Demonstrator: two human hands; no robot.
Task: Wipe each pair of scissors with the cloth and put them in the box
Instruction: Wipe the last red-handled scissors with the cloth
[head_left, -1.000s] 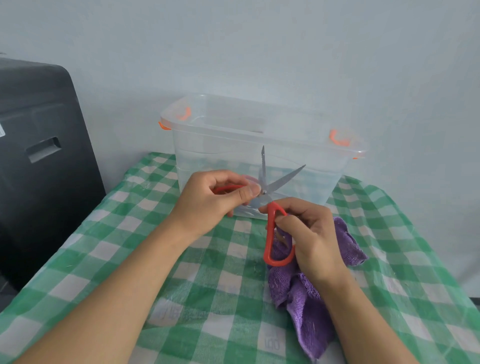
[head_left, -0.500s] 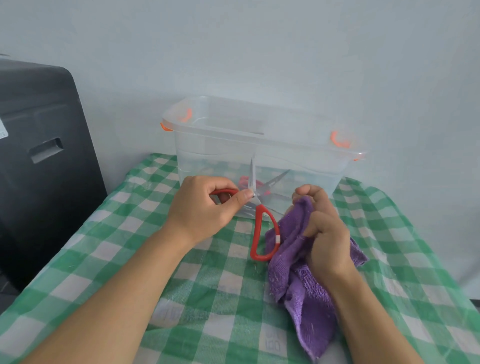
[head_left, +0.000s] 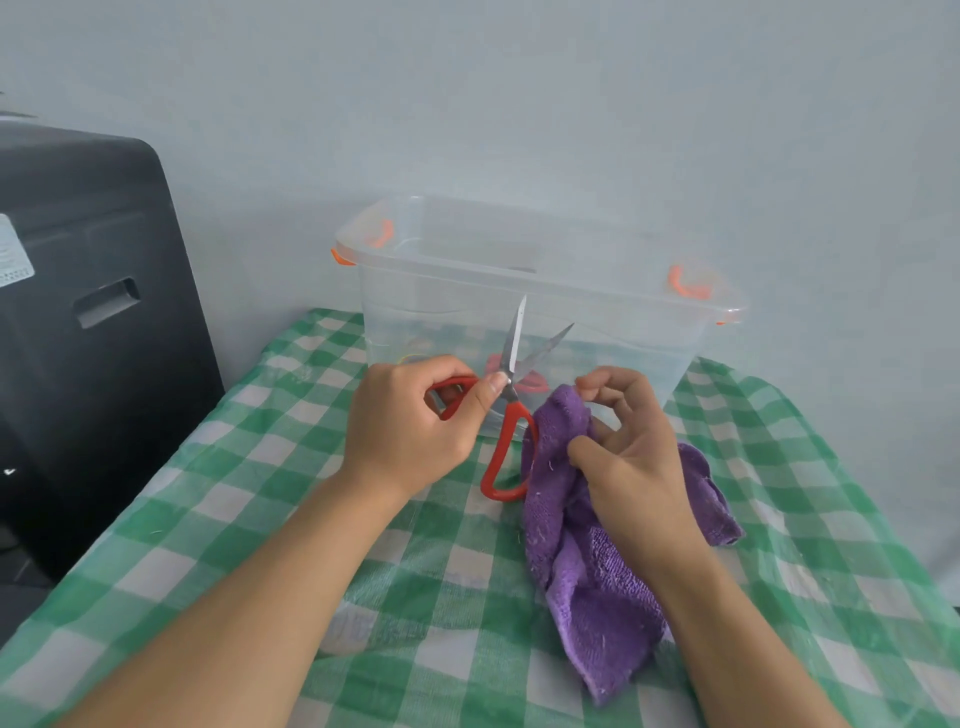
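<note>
My left hand (head_left: 415, 421) grips one red handle of the red-handled scissors (head_left: 506, 431), which stand upright with the blades spread apart in front of the clear plastic box (head_left: 540, 291). My right hand (head_left: 628, 457) pinches the top edge of the purple cloth (head_left: 587, 571) just right of the scissors; the cloth drapes down onto the table. The lower red handle loop hangs free between my hands. Through the box's front wall I make out blurred red handles of other scissors (head_left: 524, 376) inside.
A green and white checked tablecloth (head_left: 260, 519) covers the table. A black cabinet (head_left: 88, 322) stands at the left, close to the table's edge. The box has orange latches (head_left: 688, 283) and stands against a pale wall.
My right hand let go of the lower scissor handle, picked up the purple cloth and raised it beside the scissors. My left hand kept its grip and tilted the scissors slightly.
</note>
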